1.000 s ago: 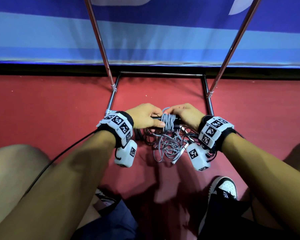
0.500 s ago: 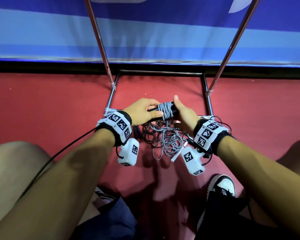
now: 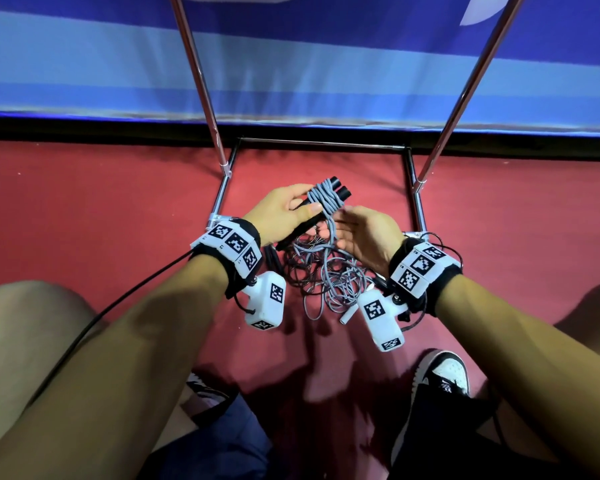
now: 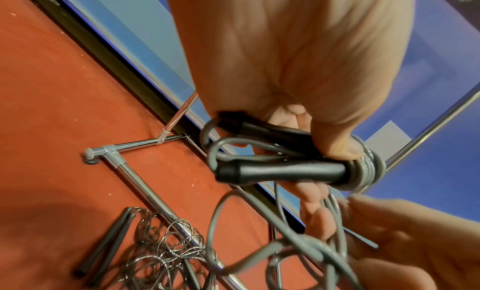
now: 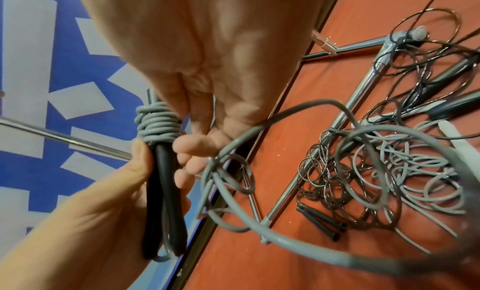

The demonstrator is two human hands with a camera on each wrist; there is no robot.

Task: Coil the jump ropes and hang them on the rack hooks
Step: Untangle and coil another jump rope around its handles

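Note:
My left hand point(image 3: 284, 209) grips two black handles point(image 3: 340, 188) held side by side, their tips pointing away from me. Several turns of grey rope point(image 3: 323, 199) are wound round them, seen as a tight coil point(image 5: 158, 124) in the right wrist view. My right hand point(image 3: 361, 233) is just right of the bundle, palm up with fingers stretched out. The free grey cord point(image 3: 331, 233) hangs past its fingertips into a loose pile point(image 3: 340, 282) on the red floor. The rack's hooks are out of view.
The rack's base frame point(image 3: 321, 143) lies on the floor, with two chrome uprights point(image 3: 194, 71) point(image 3: 471, 81) rising beside a blue wall. A tangled thin dark wire rope point(image 4: 161, 251) with dark handles point(image 4: 103, 243) lies across a base bar point(image 4: 145, 189). A white handle point(image 3: 349, 315) and my shoe point(image 3: 444, 375) are close by.
The bundle rose off the pile and the handles swung from lying crosswise to pointing away. My right hand left the handles and dropped beside the hanging cord.

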